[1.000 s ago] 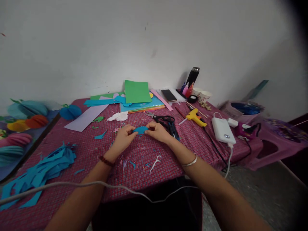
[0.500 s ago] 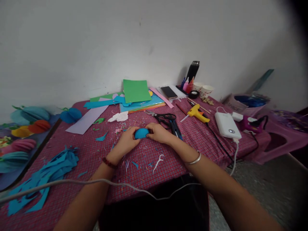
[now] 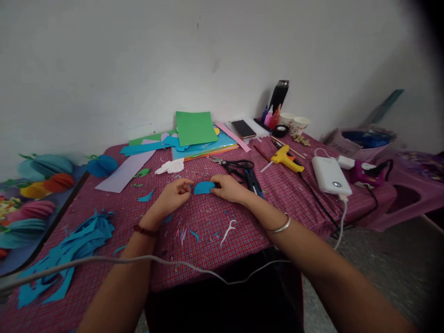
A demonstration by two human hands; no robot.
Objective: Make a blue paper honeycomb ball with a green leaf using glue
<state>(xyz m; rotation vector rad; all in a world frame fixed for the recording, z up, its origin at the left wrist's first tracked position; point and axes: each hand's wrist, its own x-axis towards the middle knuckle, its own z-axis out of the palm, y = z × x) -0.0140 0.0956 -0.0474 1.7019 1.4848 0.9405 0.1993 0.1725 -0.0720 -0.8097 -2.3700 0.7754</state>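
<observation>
A small blue paper half-circle (image 3: 204, 187) is held just above the checked tablecloth at the middle of the table. My right hand (image 3: 229, 188) pinches its right end between thumb and fingers. Just left of the paper is my left hand (image 3: 175, 196), its fingers curled and nearly together, a small gap from the paper's edge; whether anything is between the fingertips is too small to tell. Black-handled scissors (image 3: 237, 167) and a blue cutter (image 3: 254, 182) lie beyond my right hand. Blue scraps (image 3: 146, 196) are scattered around.
A yellow glue gun (image 3: 287, 159) and white power bank (image 3: 331, 175) lie at right. Coloured sheets (image 3: 196, 128) and a phone (image 3: 243, 129) are at the back. Blue offcuts (image 3: 76, 243) pile at left beside paper pumpkins (image 3: 48, 166). A white cable (image 3: 149, 260) crosses in front.
My left hand has let go of the blue paper and moved slightly left. My right hand still grips it. The view has shifted slightly.
</observation>
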